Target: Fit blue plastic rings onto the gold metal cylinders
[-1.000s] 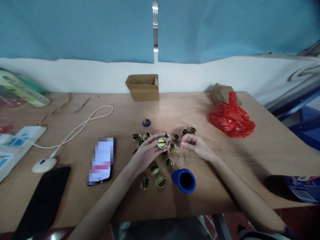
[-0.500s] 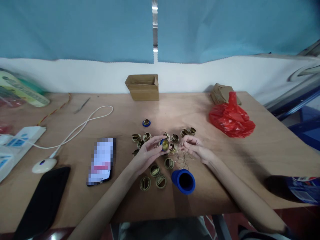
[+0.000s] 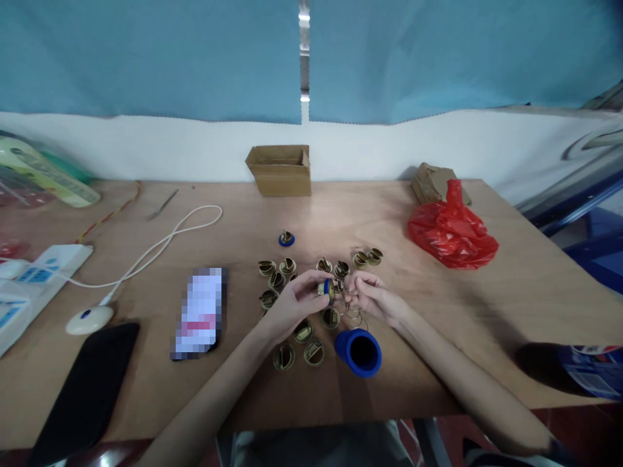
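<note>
My left hand grips a round brass-coloured metal fitting with a blue ring round its rim, tilted on edge between thumb and fingers. Close to its right, my right hand has thumb and fingertips pinched together; anything between them is too small to make out. Thin wire rings lie on the table below that hand. Around both hands sit several similar brass-coloured fittings with a raised bar across them. A blue hollow cylinder lies in front of the hands. Farther back stands one fitting with a blue rim.
An open cardboard box stands against the wall. At right are a red plastic bag, a brown package and a dark bottle. On the left lie a phone, a black slab, a white cable and a power strip.
My left hand has turned the blue-rimmed fitting more edge-on and shifted it slightly right and down. My right hand has moved a little left and down, closer to it.
</note>
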`<state>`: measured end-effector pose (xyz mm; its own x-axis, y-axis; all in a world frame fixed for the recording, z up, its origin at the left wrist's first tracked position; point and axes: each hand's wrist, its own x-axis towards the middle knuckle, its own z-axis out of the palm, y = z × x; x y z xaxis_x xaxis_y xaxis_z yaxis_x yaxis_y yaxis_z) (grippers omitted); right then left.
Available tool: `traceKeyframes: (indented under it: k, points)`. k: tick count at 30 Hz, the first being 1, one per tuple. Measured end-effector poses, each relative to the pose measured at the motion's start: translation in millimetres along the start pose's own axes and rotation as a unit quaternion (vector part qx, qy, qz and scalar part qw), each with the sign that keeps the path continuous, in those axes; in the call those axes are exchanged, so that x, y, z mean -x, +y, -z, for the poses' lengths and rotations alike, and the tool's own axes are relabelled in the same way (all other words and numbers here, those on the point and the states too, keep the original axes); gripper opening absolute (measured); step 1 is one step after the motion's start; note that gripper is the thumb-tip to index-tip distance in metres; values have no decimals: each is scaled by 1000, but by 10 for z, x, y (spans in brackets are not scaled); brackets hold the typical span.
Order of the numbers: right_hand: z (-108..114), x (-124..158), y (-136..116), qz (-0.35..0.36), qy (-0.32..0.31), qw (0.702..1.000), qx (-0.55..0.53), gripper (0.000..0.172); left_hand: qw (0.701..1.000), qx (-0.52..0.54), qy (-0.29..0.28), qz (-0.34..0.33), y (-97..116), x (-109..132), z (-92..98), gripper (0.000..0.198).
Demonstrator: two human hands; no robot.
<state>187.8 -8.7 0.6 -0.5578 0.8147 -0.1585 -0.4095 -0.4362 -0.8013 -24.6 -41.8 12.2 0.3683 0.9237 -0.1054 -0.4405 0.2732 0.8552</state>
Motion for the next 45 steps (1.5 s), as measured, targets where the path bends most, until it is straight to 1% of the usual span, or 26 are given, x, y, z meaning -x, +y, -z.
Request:
traceKeyframes:
  k: [6, 9, 13, 16, 20, 23, 25, 29, 33, 36, 40, 45]
  points:
    - [-16, -1, 71, -18, -23, 999, -15, 33, 1000, -13, 4, -4, -5, 1, 2, 31]
    - [-13, -15, 66, -16, -20, 999, -28, 33, 1000, -9, -2, 0, -7, 5, 6, 30]
    - [1, -33, 62, -8, -22, 999, -34, 40, 1000, -5, -5, 0, -1, 11, -1, 30]
    - [13, -35, 78, -34, -15, 998, -42, 43, 1000, -6, -5, 0, 9, 12, -8, 29]
    - [23, -35, 60, -70, -6, 996, -60, 32, 1000, -1, -6, -6, 19, 10, -14, 29]
    - [48, -40, 18, -61, -3, 996, -61, 27, 1000, 1, -7, -8, 27, 11, -23, 28]
    - [79, -44, 3, -43, -8, 997, -61, 28, 1000, 2, -6, -8, 32, 13, -29, 28]
    - [139, -51, 26, -20, 1, 998, -61, 39, 1000, -1, -6, -5, 37, 14, -34, 27]
    - [145, -48, 51, -32, 30, 997, -62, 33, 1000, 0, -5, -7, 34, 12, -27, 28]
    - [109, -33, 32, -41, 13, 998, -50, 27, 1000, -3, 0, -5, 34, 12, -26, 28]
    - [65, -12, 5, -33, -20, 999, -17, 22, 1000, 0, -2, -1, 39, 13, -29, 28]
    - [84, -11, 28, -33, -17, 999, -7, 20, 1000, 5, -1, 2, 31, 7, -26, 28]
